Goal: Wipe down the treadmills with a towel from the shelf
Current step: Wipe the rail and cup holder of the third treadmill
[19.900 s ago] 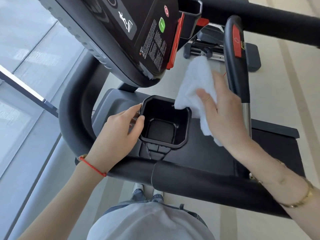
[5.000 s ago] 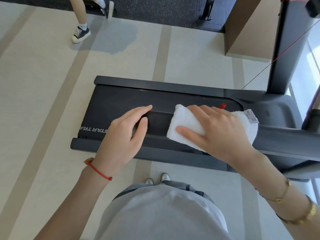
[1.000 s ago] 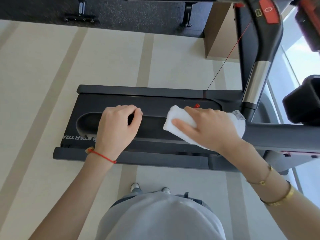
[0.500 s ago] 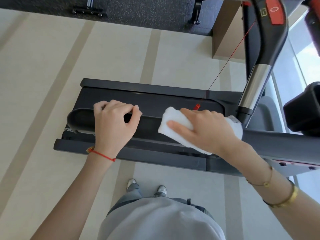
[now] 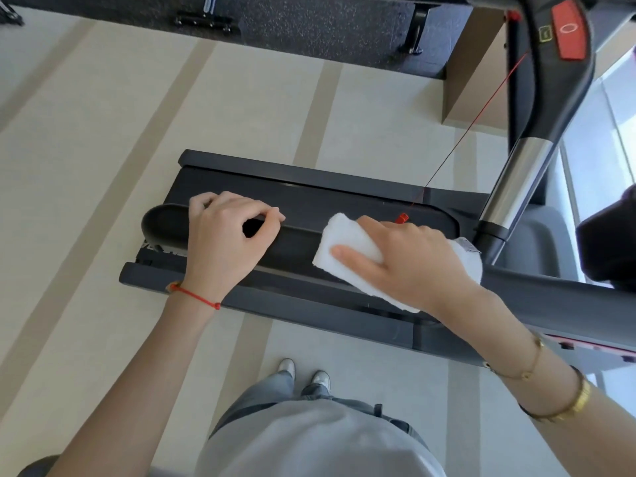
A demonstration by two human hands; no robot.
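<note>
Two hands: both rest on the long black padded handrail (image 5: 296, 247) of the dark grey treadmill (image 5: 309, 304).
Right hand (image 5: 409, 266): lies palm-down on the folded white terry towel (image 5: 344, 246), its fingers (image 5: 358, 257) spread flat and pressing the cloth onto the rail.
Towel: draped over the rail's top, right of its middle, one end poking out past the wrist near the chrome upright post (image 5: 516, 180).
Left hand (image 5: 223, 242): fingers curled over the rail near its rounded free end, gripping it.
Wrists: thin red string bracelet (image 5: 196, 297) on the left, gold bangles (image 5: 564, 404) on the right.
Floor: pale beige striped floor (image 5: 103, 132) beneath the machine.
</note>
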